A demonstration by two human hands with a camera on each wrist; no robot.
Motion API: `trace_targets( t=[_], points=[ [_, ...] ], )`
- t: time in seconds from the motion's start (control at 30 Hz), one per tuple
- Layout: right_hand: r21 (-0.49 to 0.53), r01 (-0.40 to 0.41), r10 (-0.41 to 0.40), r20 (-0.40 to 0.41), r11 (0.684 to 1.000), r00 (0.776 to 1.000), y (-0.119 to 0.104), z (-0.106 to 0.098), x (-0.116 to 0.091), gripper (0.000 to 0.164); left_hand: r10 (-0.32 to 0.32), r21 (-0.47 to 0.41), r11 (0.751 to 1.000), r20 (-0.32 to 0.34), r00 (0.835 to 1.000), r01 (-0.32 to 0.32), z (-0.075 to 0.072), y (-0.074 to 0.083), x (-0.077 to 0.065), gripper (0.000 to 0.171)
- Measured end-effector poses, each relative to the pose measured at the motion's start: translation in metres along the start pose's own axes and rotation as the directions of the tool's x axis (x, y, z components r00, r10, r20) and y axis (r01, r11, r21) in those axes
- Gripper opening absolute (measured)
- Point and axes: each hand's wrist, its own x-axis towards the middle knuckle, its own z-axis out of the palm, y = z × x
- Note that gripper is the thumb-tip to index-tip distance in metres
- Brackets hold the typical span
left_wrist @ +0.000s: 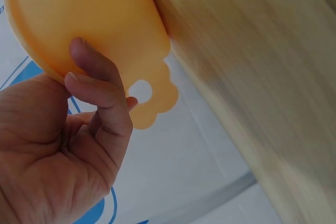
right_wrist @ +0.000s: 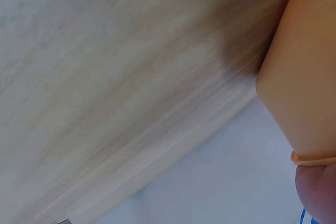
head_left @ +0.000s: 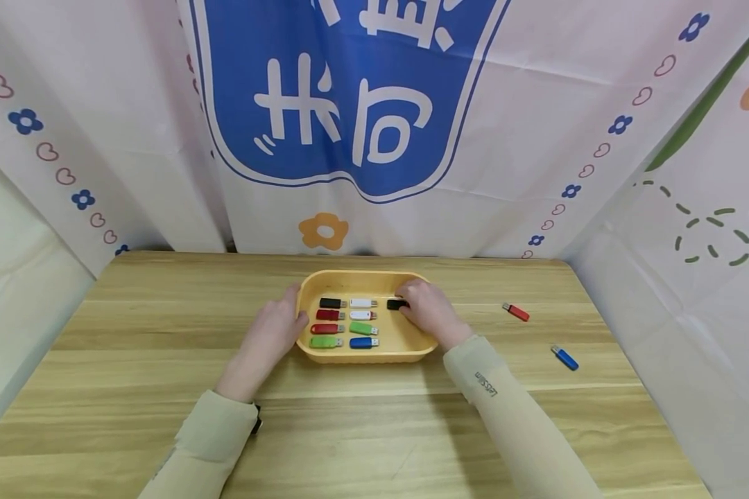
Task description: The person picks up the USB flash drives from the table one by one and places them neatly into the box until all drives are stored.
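Observation:
A yellow plastic tray [head_left: 366, 358] stands on the table, holding USB flash drives in two columns. My left hand [head_left: 271, 326] grips its left rim, thumb over the edge; the left wrist view shows that hand [left_wrist: 79, 145] with fingers bent against the outer wall. Reaching over the right side, my right hand [head_left: 432, 310] pinches a black USB flash drive [head_left: 395, 304] near the tray's floor, its fingertips partly hidden. Left column drives are black [head_left: 331, 303], dark red [head_left: 329, 315], red [head_left: 327, 328] and green [head_left: 325, 342]. Beside them lie two white ones [head_left: 363, 303], a green [head_left: 363, 328] and a blue [head_left: 364, 342].
Right of the tray, a red USB flash drive [head_left: 516, 312] and a blue one [head_left: 564, 357] lie on the wooden table [head_left: 349, 436]. A printed white curtain [head_left: 505, 152] hangs behind the table's far edge and along both sides.

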Motion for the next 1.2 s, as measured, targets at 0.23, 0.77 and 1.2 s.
trace_targets(
  t=[0.23, 0.77, 1.2],
  points=[
    [0.008, -0.014, 0.014, -0.019, 1.000, 1.000, -0.0004, -0.0001, -0.0001, 0.018, 0.009, 0.013, 1.000, -0.007, 1.000, -0.009, 0.0000, -0.0003, -0.0001, 0.058],
    [0.068, -0.003, 0.009, -0.080, 0.998, 0.997, -0.0011, 0.0004, 0.0001, 0.010, -0.004, -0.006, 1.000, 0.001, 1.000, 0.005, -0.0007, -0.0007, -0.0020, 0.057],
    [0.110, -0.037, 0.045, -0.074, 0.993, 0.996, 0.0007, 0.0009, 0.0001, 0.010, -0.010, 0.000, 1.000, 0.009, 1.000, 0.010, 0.0004, 0.0013, -0.0011, 0.057]
  ],
)
